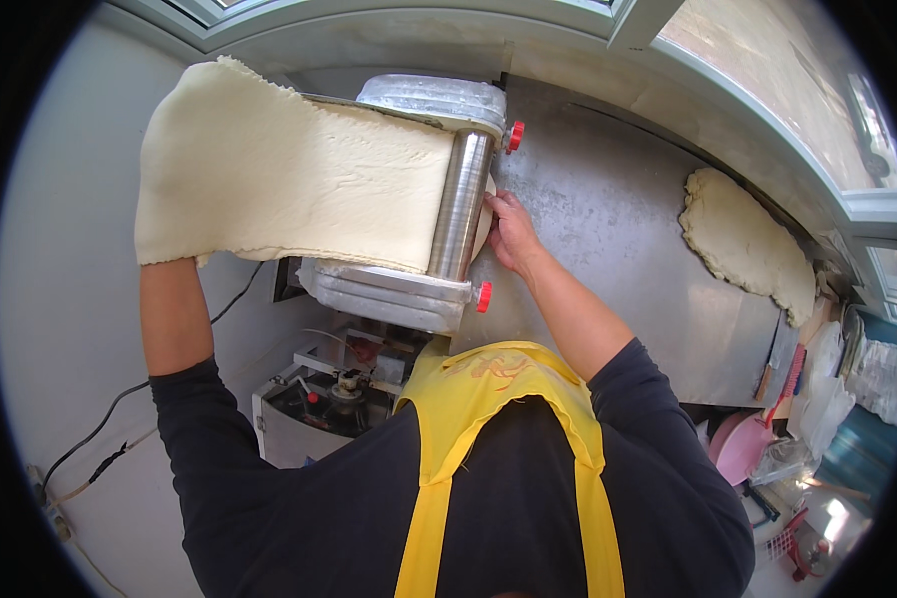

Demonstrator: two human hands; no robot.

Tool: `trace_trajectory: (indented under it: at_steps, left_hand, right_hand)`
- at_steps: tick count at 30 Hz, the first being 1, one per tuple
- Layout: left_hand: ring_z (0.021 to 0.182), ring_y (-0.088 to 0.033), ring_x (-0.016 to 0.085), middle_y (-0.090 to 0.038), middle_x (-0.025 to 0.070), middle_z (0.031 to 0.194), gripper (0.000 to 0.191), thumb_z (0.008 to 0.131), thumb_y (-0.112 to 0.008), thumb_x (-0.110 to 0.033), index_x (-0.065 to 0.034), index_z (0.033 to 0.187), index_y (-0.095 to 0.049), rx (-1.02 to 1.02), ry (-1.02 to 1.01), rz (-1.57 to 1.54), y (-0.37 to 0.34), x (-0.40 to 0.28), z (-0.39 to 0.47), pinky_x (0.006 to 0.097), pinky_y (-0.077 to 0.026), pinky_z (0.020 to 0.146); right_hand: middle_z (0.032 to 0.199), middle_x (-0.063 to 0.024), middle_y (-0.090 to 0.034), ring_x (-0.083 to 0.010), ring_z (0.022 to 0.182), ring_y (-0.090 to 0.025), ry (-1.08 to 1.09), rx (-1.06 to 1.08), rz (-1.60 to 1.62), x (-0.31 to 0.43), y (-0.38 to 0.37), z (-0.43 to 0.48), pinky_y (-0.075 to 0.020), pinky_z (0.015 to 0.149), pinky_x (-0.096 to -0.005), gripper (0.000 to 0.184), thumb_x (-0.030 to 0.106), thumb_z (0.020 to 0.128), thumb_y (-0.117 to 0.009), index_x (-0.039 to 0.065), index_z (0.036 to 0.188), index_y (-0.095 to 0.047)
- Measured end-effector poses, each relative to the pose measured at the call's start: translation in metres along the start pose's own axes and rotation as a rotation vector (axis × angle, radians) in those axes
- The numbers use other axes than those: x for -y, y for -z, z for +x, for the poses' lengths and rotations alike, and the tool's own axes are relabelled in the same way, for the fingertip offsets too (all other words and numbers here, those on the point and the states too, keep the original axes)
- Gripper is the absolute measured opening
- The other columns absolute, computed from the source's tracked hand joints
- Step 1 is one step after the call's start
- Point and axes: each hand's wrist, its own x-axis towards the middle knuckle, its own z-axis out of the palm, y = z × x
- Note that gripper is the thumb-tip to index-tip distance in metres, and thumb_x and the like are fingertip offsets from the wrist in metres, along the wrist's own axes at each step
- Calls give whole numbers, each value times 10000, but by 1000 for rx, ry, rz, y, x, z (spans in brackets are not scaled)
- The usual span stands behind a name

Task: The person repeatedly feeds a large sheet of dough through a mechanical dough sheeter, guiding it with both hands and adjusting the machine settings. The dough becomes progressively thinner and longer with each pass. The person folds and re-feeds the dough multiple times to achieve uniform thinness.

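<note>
A broad sheet of pale dough (pixel 291 172) lies across the feed side of a dough sheeter, up against its steel roller (pixel 460 205). The sheet's far left end drapes over my left hand, which is hidden beneath it; only my left forearm (pixel 176 314) shows below the dough's edge. On the other side of the roller, a rounded edge of dough (pixel 484 233) comes out. My right hand (pixel 513 230) grips this edge with thumb and fingers, close to the roller.
Red knobs (pixel 484 297) stick out from the sheeter's metal side housings (pixel 389 293). A second, ragged dough slab (pixel 744 243) rests at the right of the steel worktop (pixel 598 224). Beside it lie a scraper (pixel 774 362) and a pink basin (pixel 744 448). Cables (pixel 97 430) hang at the left wall.
</note>
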Motion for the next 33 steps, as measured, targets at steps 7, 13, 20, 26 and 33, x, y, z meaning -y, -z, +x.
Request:
trace_trajectory:
  at_steps: [7,13,20,26,33]
  left_hand:
    - [910,-660,270,-635,132,925,141,986,-585,-201,-72,975,-638,5,-27,34,3,-10,3,377,-530,787]
    - [890,-667,267,-639,129,901,139,984,-585,-196,-73,954,-642,9,-46,56,6,-16,3,373,-536,770]
    - [865,-675,262,-643,126,873,141,981,-586,-190,-74,929,-647,13,-70,83,8,-24,6,369,-543,751]
    - [845,-682,259,-647,123,848,145,979,-587,-184,-75,908,-651,10,-90,103,12,-32,8,365,-549,735]
    - [820,-690,255,-652,120,820,154,977,-587,-178,-76,883,-656,17,-99,129,13,-42,10,360,-555,716]
  right_hand:
    - [1261,-147,-645,-285,1100,-674,-87,56,123,5,10,4,-577,952,-471,375,203,1037,-596,14,1345,-498]
    - [1356,-143,-615,-287,1194,-643,-49,88,145,12,9,-5,-550,1027,-481,463,162,1040,-604,34,1455,-443]
    - [1393,-121,-593,-259,1219,-625,28,17,16,15,15,-9,-552,1030,-472,552,119,1039,-590,75,1546,-378]
    - [1396,-122,-588,-250,1221,-624,54,2,-43,20,22,-14,-566,1010,-453,573,99,1041,-575,76,1569,-353]
    - [1385,-123,-592,-240,1196,-637,88,-23,-93,25,27,-19,-583,976,-434,592,94,1041,-566,80,1584,-332]
